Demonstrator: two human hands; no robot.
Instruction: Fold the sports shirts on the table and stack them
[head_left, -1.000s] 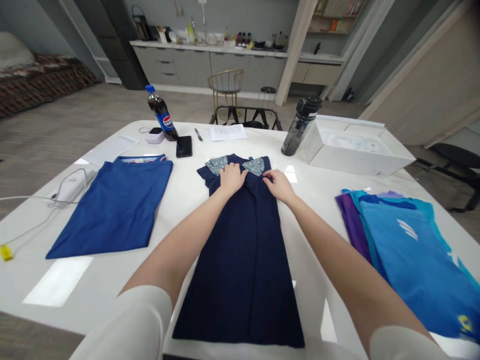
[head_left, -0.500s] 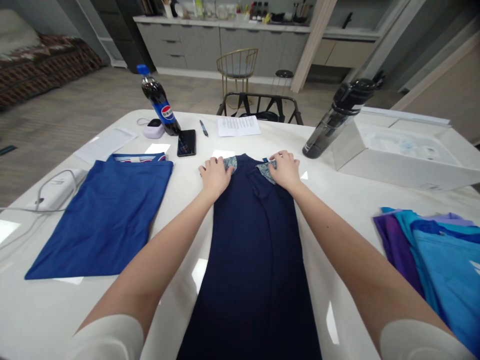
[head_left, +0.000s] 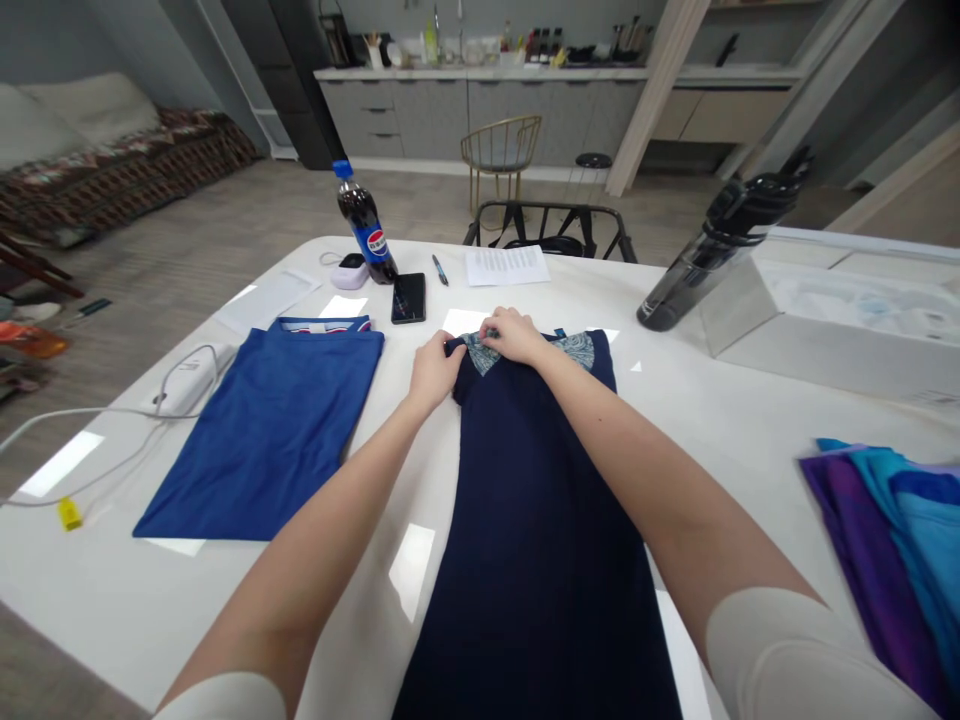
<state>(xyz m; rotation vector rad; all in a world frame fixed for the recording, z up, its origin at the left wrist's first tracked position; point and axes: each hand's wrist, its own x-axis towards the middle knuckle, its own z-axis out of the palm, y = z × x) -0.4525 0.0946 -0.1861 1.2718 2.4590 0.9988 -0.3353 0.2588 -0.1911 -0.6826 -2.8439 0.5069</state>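
**A:** Where is your navy shirt (head_left: 536,590)?

**B:** It lies flat on the white counter (head_left: 97,570).

**A:** What changed?

**B:** Before, your left hand (head_left: 433,374) and right hand (head_left: 514,335) lay flat, well apart. Now they are close together, and both pinch the patterned collar (head_left: 480,352).

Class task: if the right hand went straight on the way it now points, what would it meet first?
Once past the navy shirt's collar under it, the right hand would probably meet the pen first, passing just beyond the left hand. Depth is unclear, so it might narrowly miss the pen.
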